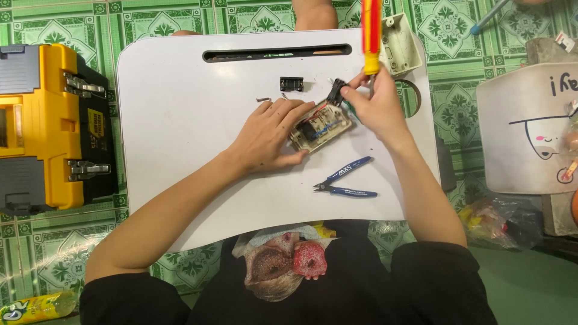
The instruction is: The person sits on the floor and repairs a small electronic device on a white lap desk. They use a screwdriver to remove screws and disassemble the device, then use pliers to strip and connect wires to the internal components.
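My left hand [271, 135] lies flat on a small white lap table [180, 120] and presses down on a beige circuit module [322, 127] with wires and parts showing. My right hand [373, 102] grips a screwdriver with a red and yellow handle [371, 36], held upright, its tip hidden behind the fingers near a black part [336, 91] at the module's far corner. A small black component [291, 83] lies loose on the table just beyond my left hand.
Blue-handled cutters [346, 180] lie on the table near my right forearm. A beige plastic box [400, 43] sits at the table's far right corner. A yellow and black toolbox [51, 126] stands on the green patterned floor at left. A second white table [527, 129] is at right.
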